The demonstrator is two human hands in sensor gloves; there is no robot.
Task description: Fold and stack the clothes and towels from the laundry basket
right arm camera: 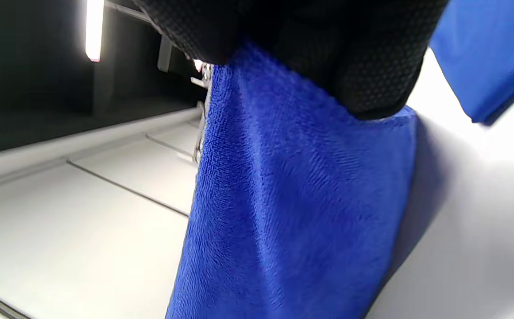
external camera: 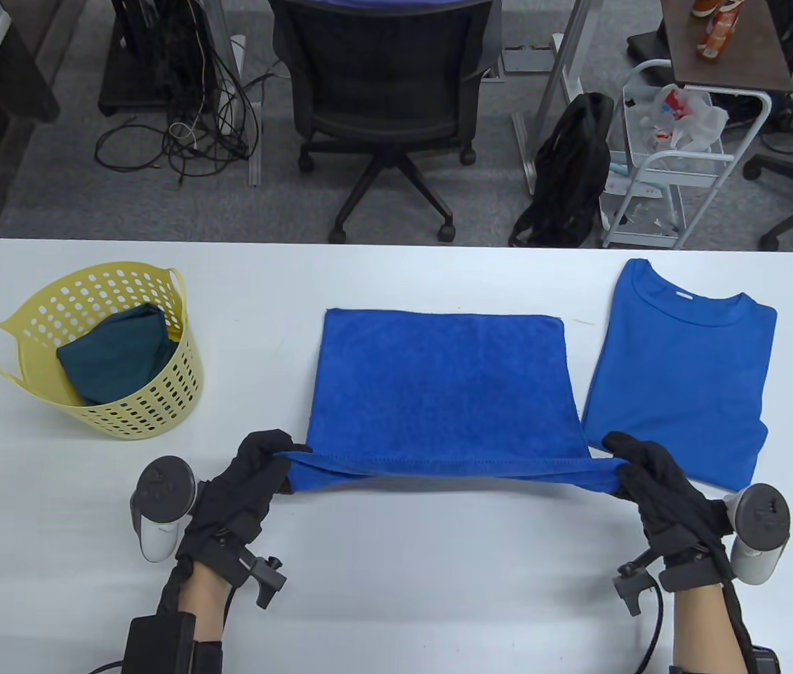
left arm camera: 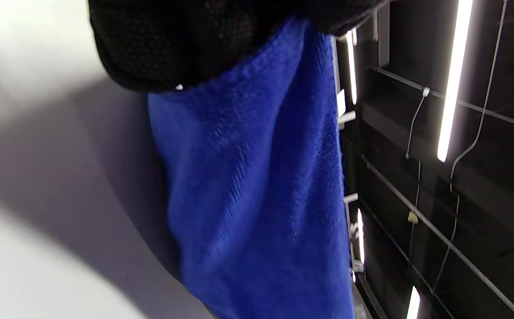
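White tabletop [external camera: 396,562] fills my working area, with an office chair [external camera: 382,105] and a wire cart [external camera: 677,161] on the carpet beyond its far edge. I take the blue towel [external camera: 438,379] as my landmark: it lies flat mid-table, its near edge lifted off the surface. My left hand [external camera: 256,470] pinches the near-left corner and my right hand [external camera: 649,470] pinches the near-right corner, fingers clamped on the cloth, the edge stretched taut between them. Both wrist views show terry hanging from under the gloved fingers [left arm camera: 195,48], though they are too close for me to tell how many layers each pinch holds.

Right of the towel, just beside it, lies a folded blue T-shirt [external camera: 681,379]. Well left of the towel stands the yellow laundry basket [external camera: 151,414], with a dark green garment [external camera: 116,358] inside.

I judge this to be the towel's fold step, shirt done and one garment waiting. Next I'd carry the near edge over to the far edge, both hands level so the corners meet squarely, then release and smooth.
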